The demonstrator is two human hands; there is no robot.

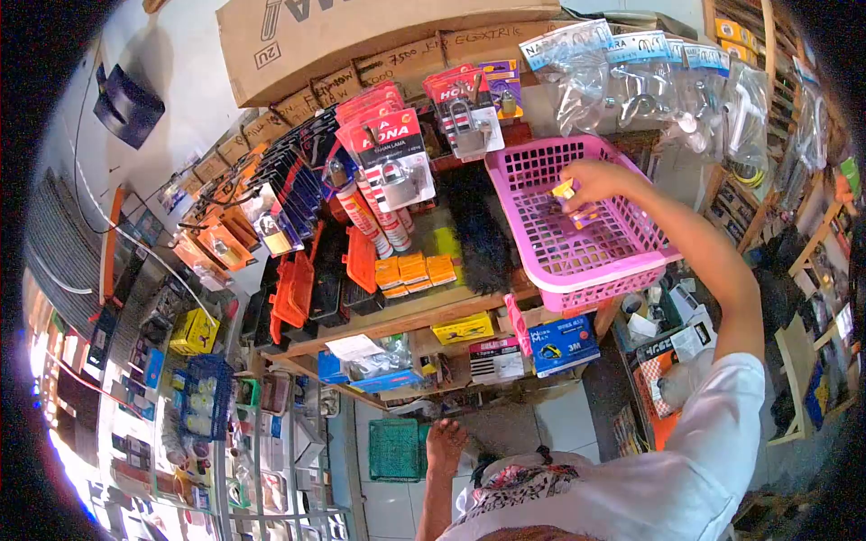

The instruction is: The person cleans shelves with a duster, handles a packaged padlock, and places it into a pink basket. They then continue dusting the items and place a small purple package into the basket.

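My right hand (591, 185) reaches into a pink plastic basket (555, 270), its fingers closed on a small yellow box (564, 189). Just below those fingers, another small yellowish item (585, 219) lies in the basket. The basket rests at the right end of a wooden shelf (406, 311). Low in the view, away from the shelf, my left hand (446, 442) hangs with its fingers curled; whether it holds anything is hidden.
Orange boxes (415, 270), white-red tubes (365, 216) and hanging padlock packs (388, 171) stand left of the basket. Clear bags (631, 90) hang behind it. A green crate (397, 449) sits on the floor. Beyond the right forearm, another person's hand (844, 191) shows.
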